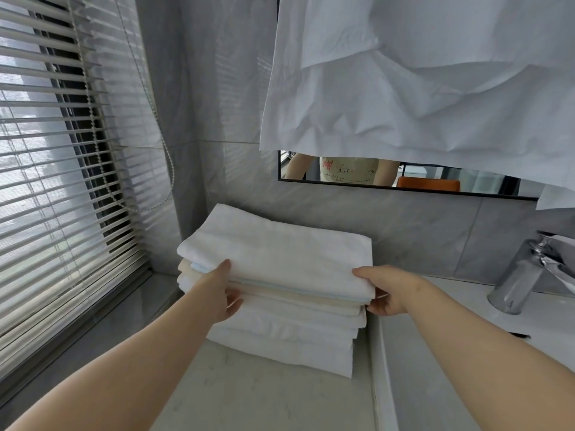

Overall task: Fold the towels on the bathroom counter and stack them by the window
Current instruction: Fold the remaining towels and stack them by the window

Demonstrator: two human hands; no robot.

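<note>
seems almost finished. stacked already at the left end of the counter, just beside the window: several folded towels. clamped on the top towel from 2 sides: left hand and right hand, thumbs above, fingers curled under. left to do, probably: only setting it down square.

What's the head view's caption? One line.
Left hand and right hand hold the top towel on the stack by the window.
</note>
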